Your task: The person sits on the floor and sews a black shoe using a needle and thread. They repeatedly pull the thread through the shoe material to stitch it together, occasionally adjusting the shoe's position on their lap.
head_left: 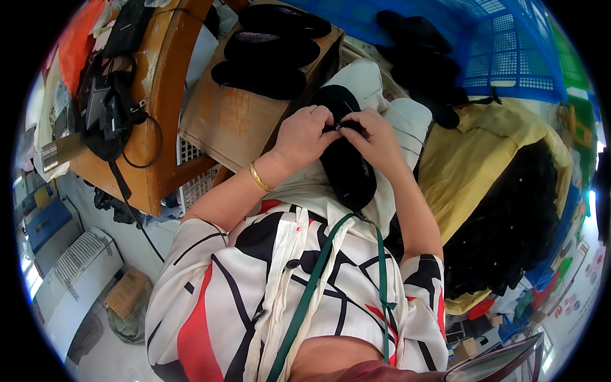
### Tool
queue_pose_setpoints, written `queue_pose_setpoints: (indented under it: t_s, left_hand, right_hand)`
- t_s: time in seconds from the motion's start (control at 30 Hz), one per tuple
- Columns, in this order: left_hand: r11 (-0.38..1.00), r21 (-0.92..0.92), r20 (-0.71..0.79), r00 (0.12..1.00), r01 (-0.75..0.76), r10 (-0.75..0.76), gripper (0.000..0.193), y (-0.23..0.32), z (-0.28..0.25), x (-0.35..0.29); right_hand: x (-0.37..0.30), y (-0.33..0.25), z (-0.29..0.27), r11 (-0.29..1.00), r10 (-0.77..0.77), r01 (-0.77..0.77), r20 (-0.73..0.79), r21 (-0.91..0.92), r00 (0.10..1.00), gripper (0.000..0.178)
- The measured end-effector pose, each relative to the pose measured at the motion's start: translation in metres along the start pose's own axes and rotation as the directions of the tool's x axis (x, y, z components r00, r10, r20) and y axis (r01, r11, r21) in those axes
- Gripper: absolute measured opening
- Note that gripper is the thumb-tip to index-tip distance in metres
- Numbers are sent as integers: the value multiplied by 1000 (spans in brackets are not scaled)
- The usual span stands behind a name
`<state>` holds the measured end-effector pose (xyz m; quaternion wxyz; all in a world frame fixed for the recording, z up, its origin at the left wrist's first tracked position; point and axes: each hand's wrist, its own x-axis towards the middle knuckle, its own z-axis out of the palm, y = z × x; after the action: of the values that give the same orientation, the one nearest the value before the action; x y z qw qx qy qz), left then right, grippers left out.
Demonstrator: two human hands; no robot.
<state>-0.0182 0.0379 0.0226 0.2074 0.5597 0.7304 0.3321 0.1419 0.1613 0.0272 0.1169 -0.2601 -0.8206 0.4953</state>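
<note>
A black cloth shoe (349, 175) lies lengthwise on my lap, over pale cloth. My left hand (307, 132) is closed, its thumb and finger pinching the middle of the shoe from the left. From the right, my right hand (377, 139) pinches the same spot, its fingertips almost touching those of the left. Something small and shiny shows between the fingertips, too small to name. The fingers cover part of the shoe's opening.
Several black shoes (272, 48) lie on a cardboard box (232, 121) at the far left; more dark shoes (417, 60) sit beside a blue plastic crate (509, 54). At right, a yellow sack (464, 159) holds black pieces (503, 216). A wooden table (153, 83) carries a black bag (105, 108).
</note>
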Motion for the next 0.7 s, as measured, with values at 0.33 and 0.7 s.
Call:
queue_pose_setpoints:
  t_s: [0.33, 0.7]
  left_hand:
    - [995, -101, -158, 987, -14, -2, 20, -3, 13, -14]
    - [939, -331, -10, 995, 88, -97, 21, -13, 16, -19]
  right_hand:
    - [-14, 9, 16, 1000, -31, 31, -108, -8, 994, 21]
    - [-7, 10, 13, 978, 182, -184, 26, 96, 983, 17]
